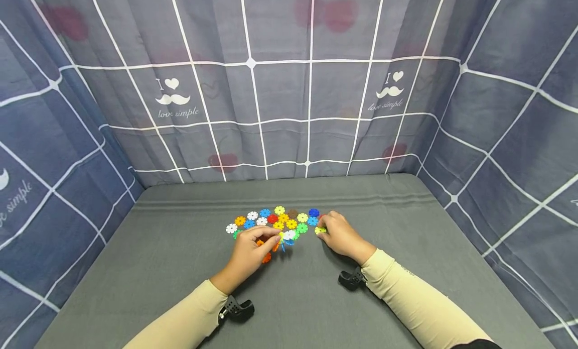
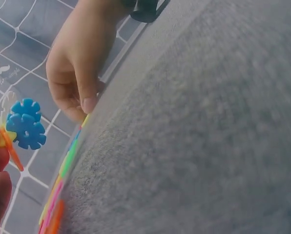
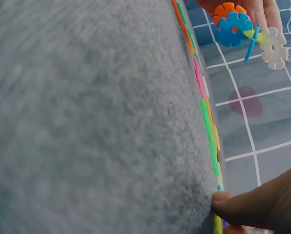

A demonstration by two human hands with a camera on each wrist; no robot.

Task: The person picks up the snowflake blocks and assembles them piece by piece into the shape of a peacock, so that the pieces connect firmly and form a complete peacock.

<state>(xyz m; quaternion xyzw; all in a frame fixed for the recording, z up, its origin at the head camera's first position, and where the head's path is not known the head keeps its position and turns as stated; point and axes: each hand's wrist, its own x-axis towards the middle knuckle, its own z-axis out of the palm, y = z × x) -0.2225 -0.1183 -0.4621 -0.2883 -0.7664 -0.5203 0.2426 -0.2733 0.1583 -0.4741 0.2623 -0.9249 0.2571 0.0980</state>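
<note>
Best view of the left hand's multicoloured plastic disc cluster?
Right wrist: the cluster shows large, blue and white notched faces clear. Left wrist shows overlapping blue faces, orange edge-on; head shows it small.

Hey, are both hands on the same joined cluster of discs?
No, the left hand holds the cluster, while the right hand touches a separate yellow disc.

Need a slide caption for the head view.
Left hand holds interlocked snowflake discs; right hand pinches a yellow disc beside other discs lying flat.
</note>
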